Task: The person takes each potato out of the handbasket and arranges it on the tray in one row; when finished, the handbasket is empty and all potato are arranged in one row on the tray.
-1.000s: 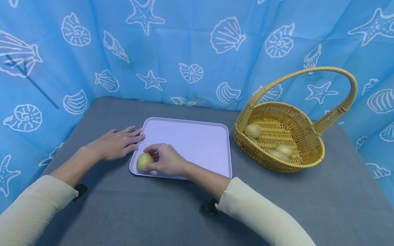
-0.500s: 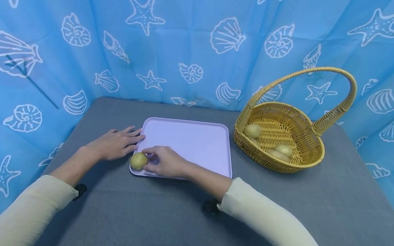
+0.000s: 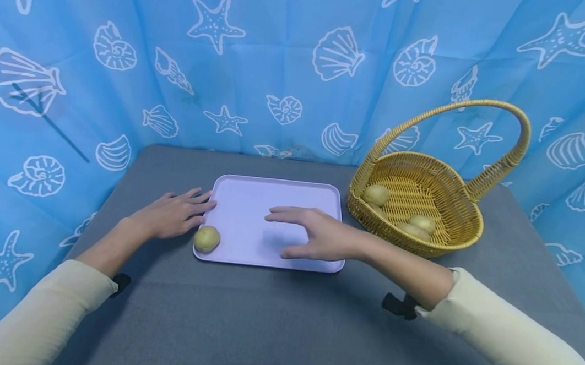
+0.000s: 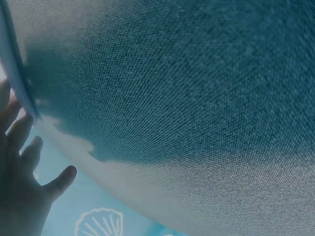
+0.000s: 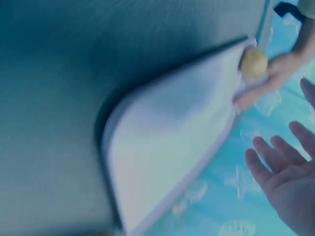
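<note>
A potato (image 3: 207, 238) lies in the near left corner of the pale purple tray (image 3: 252, 194). My left hand (image 3: 171, 216) rests at the tray's left edge, fingers spread and fingertips touching the rim. Over the right half of the tray hovers my right hand (image 3: 322, 235), its thumb and fingers apart with nothing between them. In the right wrist view the right hand (image 5: 290, 172) shows spread fingers, and the potato (image 5: 254, 64) sits far off by the other hand. Several more potatoes (image 3: 375, 194) lie inside the wicker basket (image 3: 448, 237).
The basket, with a tall arched handle (image 3: 450, 105), stands right of the tray on a grey cloth-covered table (image 3: 236, 317). A blue curtain (image 3: 269, 65) with white shells and starfish hangs behind and at both sides.
The right hand has set the potato down in the tray's near left corner, let go, and drawn back to the right. The left hand has stayed in place.
</note>
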The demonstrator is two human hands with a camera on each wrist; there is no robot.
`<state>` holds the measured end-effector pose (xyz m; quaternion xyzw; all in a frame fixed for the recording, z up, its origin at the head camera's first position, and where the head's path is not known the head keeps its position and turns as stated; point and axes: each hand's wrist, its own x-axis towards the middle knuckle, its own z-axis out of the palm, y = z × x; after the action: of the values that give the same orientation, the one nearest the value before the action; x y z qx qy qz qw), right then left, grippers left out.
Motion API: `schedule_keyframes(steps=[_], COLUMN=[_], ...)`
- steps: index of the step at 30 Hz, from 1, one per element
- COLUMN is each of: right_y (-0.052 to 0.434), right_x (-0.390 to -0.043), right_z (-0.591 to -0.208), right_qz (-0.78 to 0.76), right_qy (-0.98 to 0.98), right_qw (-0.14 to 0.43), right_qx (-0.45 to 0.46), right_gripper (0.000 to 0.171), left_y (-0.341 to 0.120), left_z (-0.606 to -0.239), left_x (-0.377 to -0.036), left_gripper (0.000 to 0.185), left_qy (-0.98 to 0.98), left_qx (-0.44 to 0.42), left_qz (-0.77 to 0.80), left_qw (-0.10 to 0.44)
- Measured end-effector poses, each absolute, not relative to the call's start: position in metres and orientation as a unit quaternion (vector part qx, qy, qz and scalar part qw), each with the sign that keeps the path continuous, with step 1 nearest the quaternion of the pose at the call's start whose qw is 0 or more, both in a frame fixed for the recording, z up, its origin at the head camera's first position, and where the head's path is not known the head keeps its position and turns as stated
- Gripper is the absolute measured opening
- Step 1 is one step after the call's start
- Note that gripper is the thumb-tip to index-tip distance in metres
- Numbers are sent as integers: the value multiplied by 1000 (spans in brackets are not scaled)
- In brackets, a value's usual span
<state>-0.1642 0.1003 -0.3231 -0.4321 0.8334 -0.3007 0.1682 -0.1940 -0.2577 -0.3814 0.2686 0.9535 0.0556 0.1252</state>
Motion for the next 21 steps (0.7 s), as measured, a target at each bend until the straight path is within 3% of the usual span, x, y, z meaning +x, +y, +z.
schedule_keyframes(steps=[8, 21], right_y=[188, 307], right_x=[-169, -197], right_z=[-291, -285], right_qz=[-297, -351], right_qy=[857, 857], right_qw=[167, 233], right_qx=[-387, -296], right_gripper=[86, 81], left_y=[-255, -256], left_z=[-380, -382], left_x=[-192, -195], left_gripper=[53, 53], left_qy=[954, 954], left_qx=[268, 269], left_qz=[53, 44], left_qw=[126, 125])
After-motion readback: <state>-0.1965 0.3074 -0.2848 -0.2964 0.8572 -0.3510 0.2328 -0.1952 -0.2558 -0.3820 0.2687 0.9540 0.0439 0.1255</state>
